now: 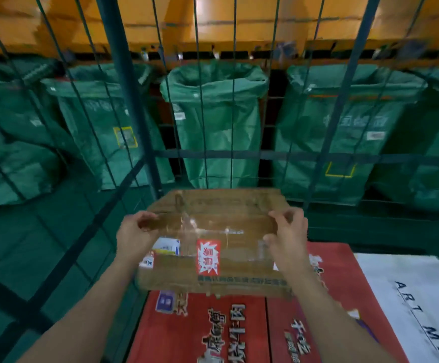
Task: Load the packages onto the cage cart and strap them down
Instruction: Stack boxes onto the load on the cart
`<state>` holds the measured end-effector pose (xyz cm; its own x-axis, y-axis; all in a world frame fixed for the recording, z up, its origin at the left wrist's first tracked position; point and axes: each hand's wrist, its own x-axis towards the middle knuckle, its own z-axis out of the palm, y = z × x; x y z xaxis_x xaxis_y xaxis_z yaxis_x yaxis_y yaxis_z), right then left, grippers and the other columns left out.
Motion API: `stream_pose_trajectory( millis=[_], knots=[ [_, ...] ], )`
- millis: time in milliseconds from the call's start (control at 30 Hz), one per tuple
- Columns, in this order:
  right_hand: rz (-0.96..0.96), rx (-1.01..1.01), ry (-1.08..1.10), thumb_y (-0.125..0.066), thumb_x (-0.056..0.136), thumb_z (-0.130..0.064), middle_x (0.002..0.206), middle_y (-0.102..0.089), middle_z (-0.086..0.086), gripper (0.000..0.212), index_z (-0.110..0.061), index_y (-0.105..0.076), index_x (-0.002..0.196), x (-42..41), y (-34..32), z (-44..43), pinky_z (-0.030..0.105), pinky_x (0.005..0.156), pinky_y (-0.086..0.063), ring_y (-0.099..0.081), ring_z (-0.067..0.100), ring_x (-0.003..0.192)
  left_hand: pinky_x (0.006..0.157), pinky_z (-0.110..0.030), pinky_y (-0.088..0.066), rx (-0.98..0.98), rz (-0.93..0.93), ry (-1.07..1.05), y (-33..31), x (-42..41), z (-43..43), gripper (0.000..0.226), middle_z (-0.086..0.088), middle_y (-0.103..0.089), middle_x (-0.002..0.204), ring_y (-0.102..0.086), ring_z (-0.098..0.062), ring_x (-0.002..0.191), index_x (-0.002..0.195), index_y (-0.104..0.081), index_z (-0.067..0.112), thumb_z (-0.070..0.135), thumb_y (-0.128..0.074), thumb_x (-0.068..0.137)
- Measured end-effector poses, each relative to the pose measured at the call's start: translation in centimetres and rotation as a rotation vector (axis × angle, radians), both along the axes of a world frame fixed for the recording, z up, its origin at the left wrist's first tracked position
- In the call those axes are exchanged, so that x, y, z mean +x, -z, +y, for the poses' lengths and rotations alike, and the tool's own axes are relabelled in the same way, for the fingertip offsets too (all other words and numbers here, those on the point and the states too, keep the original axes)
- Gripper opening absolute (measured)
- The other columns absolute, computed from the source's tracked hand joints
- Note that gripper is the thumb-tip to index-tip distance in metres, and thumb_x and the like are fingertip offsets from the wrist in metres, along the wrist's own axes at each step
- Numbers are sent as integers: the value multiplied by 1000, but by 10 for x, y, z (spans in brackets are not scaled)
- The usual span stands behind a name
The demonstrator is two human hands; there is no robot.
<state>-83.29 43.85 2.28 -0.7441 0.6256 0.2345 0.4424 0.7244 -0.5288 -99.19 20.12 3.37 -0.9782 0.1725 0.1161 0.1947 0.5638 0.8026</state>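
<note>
You hold the brown box (213, 231) by its two short ends, left hand (134, 238) at 9 o'clock and right hand (288, 239) at 3. Fingers of both curl over the edges, probably to carry it level. It sits over the red carton (213, 323), toward 12 o'clock near the cage cart's mesh wall (134, 113), likely so the back fills first. I cannot tell whether it has touched down. A white package (409, 297) lies at the carton's 3 o'clock.

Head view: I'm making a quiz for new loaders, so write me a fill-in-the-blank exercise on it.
The taped brown cardboard box is gripped by ____ hands: left hand, right hand.
The flat printed carton below it is ____.
The open fabric sacks beyond the cage cart's wire wall are ____.
Missing words: two; red; green.
</note>
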Motion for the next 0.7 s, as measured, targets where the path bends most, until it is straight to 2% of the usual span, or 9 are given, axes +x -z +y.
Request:
stream_pose_trajectory(
  millis=[67,167,200,267,367,467,533,633,700],
  knots=[
    [-108,42,15,-58,81,8,137,-25,16,53,-6,-47,130,-11,29,4,34,95,-41,-31,30,120,89,-31,-46,-58,-58,31,30,-15,0,25,-5,-67,100,-60,-21,94,90,-66,19,2,-71,72],
    [-311,-11,27,-58,81,8,134,-25,22,49,1,-39,126,-15,73,11,35,87,-43,-46,34,106,86,-29,-44,-115,-228,169,74,-19,-2,31,-4,-64,94,-58,-18,89,84,-62,19,23,-79,58],
    [-340,-13,10,-61,82,4,132,-27,22,48,3,-40,124,-13,84,14,35,85,-44,-51,34,98,86,-31,-44,-139,-272,196,85,-18,-3,30,-6,-63,93,-57,-18,88,81,-60,22,22,-79,58],
    [-382,32,-14,-63,83,0,126,-30,19,41,2,-42,119,-10,105,18,33,80,-45,-52,30,83,81,-32,-47,-212,-293,230,113,-15,-5,32,-7,-60,93,-55,-19,87,77,-54,30,5,-73,73],
    [-384,92,-14,-63,85,-4,126,-31,19,41,2,-43,120,-12,119,20,36,87,-47,-53,33,97,71,-28,-45,-174,-244,173,135,-18,-2,38,-5,-58,88,-56,-20,85,77,-53,31,-4,-68,78],
    [-389,138,11,-61,86,0,132,-29,21,46,0,-40,127,-22,119,21,40,88,-45,-48,36,108,89,-33,-50,-105,-193,123,136,-22,7,26,0,-66,93,-63,-20,95,72,-59,31,14,-75,62],
    [-401,152,34,-60,85,5,132,-29,21,47,-1,-39,127,-30,121,19,40,82,-46,-48,35,107,93,-30,-47,-148,-197,107,137,-29,9,17,2,-68,96,-63,-19,100,71,-60,28,21,-73,62],
    [-410,164,56,-60,83,10,131,-30,22,50,-2,-38,127,-35,127,18,37,77,-43,-47,35,107,93,-29,-46,-242,-242,87,131,-37,18,19,-3,-66,107,-61,-21,103,82,-61,21,22,-75,70],
    [-414,170,51,-61,82,10,132,-30,22,53,-3,-38,127,-37,128,19,35,74,-40,-46,35,108,96,-31,-43,-326,-240,96,129,-40,26,24,-10,-57,123,-57,-27,110,96,-60,17,20,-73,77]
  ],
)
